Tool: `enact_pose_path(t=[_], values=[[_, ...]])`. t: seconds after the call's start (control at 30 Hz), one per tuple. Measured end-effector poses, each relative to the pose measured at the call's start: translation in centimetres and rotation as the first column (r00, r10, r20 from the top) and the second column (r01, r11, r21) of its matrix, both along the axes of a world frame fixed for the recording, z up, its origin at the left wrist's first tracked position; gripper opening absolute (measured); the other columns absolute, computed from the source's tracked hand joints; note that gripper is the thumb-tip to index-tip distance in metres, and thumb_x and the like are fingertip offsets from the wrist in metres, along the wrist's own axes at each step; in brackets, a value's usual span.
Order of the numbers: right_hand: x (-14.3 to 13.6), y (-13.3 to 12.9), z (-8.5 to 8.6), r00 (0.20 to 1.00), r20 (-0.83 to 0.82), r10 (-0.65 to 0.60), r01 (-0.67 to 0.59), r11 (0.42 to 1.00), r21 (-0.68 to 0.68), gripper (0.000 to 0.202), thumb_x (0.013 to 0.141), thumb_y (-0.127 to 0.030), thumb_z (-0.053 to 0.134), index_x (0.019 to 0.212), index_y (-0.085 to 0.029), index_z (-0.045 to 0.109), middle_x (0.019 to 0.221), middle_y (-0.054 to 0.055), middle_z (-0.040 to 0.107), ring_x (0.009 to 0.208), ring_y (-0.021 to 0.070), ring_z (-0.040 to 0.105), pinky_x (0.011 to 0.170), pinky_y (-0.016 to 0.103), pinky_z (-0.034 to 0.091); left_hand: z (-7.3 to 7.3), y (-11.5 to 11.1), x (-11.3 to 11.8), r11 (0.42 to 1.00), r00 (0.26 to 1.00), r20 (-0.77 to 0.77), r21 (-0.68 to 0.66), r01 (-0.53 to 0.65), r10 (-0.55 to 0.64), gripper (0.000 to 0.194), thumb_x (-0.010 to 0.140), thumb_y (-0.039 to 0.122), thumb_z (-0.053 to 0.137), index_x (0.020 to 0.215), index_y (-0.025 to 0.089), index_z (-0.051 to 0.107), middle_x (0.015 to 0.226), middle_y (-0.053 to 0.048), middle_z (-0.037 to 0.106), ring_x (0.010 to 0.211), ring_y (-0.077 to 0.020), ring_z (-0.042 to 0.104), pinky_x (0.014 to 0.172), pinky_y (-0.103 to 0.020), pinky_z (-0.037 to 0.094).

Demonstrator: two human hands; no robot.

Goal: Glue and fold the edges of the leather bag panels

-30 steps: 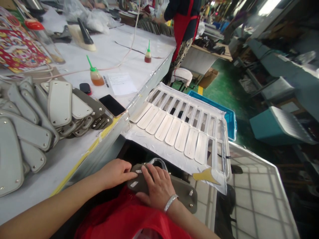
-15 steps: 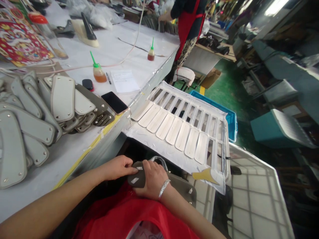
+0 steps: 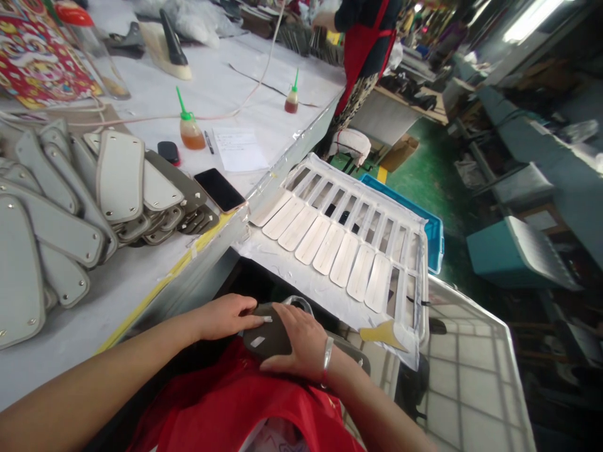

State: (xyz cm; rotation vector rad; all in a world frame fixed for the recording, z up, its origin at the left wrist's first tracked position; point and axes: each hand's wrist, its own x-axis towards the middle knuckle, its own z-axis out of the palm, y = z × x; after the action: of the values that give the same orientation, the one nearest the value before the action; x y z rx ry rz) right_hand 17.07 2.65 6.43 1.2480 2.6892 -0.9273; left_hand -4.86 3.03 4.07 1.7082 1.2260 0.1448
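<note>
A dark grey panel (image 3: 277, 339) with small white tabs lies across my lap, over a red apron (image 3: 235, 395). My left hand (image 3: 230, 317) pinches a small white tab at the panel's left end between thumb and finger. Across the panel's middle rests my right hand (image 3: 301, 342), thumb and fingers around it, a silver bracelet on the wrist. Just ahead, a white slatted rack (image 3: 367, 213) carries a row of several pale oblong pieces (image 3: 313, 245). Many grey panels with metal snaps (image 3: 70, 232) are piled on the table at the left.
On the white table (image 3: 226, 69) are a phone (image 3: 220, 189), a paper sheet (image 3: 240, 149), a pen and two green-tipped bottles (image 3: 192, 133). A blue crate (image 3: 433, 235) stands behind the rack. A person in a red apron (image 3: 365, 50) stands at the far table edge.
My right hand has shifted slightly right along the panel, its thumb and fingers spread a little wider. My left hand stays at the tab. The view has tilted slightly.
</note>
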Motion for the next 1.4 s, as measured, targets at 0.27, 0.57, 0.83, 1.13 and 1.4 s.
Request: enact_pose_path(t=[0.27,0.57,0.83,1.13,1.4], values=[[2.0,-0.8,-0.5,0.998,0.057,-0.024,0.02,0.997,0.073,0.105,0.058,-0.071,0.063,0.136,-0.008,0.032,0.132,0.019,0.045,0.117,0.0312,0.045,0.097,0.044,0.037,-0.5,0.2,-0.2,0.999,0.998,0.052,-0.036,-0.018,0.02,0.043,0.081,0.058,0.044,0.063,0.019,0.044,0.059,0.004,0.046,0.056,-0.0119,0.042,0.051,-0.023,0.027],[-0.8,0.2,-0.3,0.995,0.054,-0.082,0.082,0.997,0.003,0.078,0.065,-0.066,0.061,0.122,-0.015,0.046,0.11,0.012,0.058,0.099,0.0275,0.054,0.086,0.041,0.042,-0.8,0.2,-0.5,0.998,0.997,0.056,-0.042,-0.042,0.044,0.045,0.08,0.059,0.044,0.061,0.018,0.043,0.057,0.005,0.043,0.055,-0.0112,0.04,0.05,-0.024,0.025],[-1.1,2.0,0.3,0.995,0.074,-0.062,0.075,0.978,-0.194,0.072,0.066,-0.069,0.059,0.12,-0.022,0.05,0.11,0.009,0.059,0.101,0.0288,0.054,0.083,0.041,0.043,-0.9,-0.1,-0.2,0.997,0.995,0.082,-0.052,-0.058,0.062,0.044,0.081,0.058,0.044,0.062,0.018,0.042,0.058,0.005,0.042,0.055,-0.0109,0.038,0.05,-0.023,0.026],[-1.3,2.8,-0.5,0.997,0.024,-0.078,0.081,0.966,-0.247,0.053,0.076,-0.06,0.056,0.116,-0.024,0.055,0.107,0.007,0.062,0.101,0.0268,0.054,0.082,0.038,0.043,-1.0,-0.1,-0.4,0.996,0.994,0.074,-0.055,-0.075,0.079,0.044,0.082,0.059,0.043,0.063,0.019,0.041,0.058,0.005,0.041,0.056,-0.0111,0.038,0.051,-0.023,0.025],[-1.7,2.0,-0.7,0.992,0.04,-0.121,0.126,0.976,-0.177,0.047,0.079,-0.059,0.052,0.109,-0.023,0.058,0.103,0.006,0.063,0.097,0.0252,0.056,0.079,0.036,0.043,-0.5,-3.6,-0.9,0.989,0.981,0.128,-0.032,-0.145,0.148,0.039,0.075,0.057,0.056,0.075,0.02,0.043,0.069,0.006,0.049,0.063,-0.0127,0.044,0.056,-0.023,0.031]])
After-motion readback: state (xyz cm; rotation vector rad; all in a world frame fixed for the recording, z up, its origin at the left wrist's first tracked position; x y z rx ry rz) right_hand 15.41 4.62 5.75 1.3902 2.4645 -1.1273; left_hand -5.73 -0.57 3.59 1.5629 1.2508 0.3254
